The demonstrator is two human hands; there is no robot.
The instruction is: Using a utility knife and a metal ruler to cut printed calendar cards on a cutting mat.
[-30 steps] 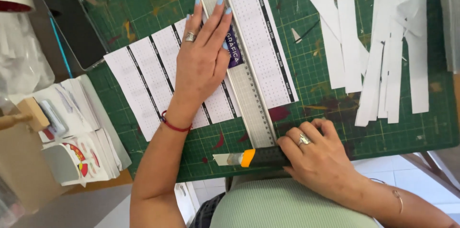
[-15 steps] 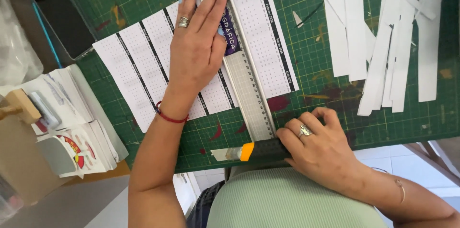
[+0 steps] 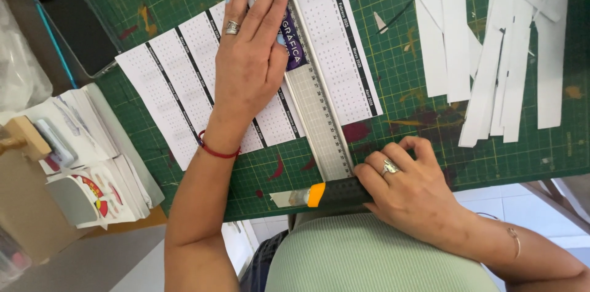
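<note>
At the lower middle of the frame the right hand (image 3: 410, 190) wraps its grip around a utility knife (image 3: 326, 194), blade lying at the ruler's near end. Farther up, the left hand (image 3: 249, 65) presses flat, fingers spread, on the metal ruler (image 3: 310, 105) and printed sheet (image 3: 178, 86) on the green cutting mat (image 3: 522, 151). White paper strips (image 3: 491, 40) lie at upper right.

Your metal ruler (image 3: 310, 92) lies diagonally across the printed white sheet (image 3: 184, 83); the orange-and-black utility knife (image 3: 329, 194) sits at its near end, blade seemingly extended.
</note>
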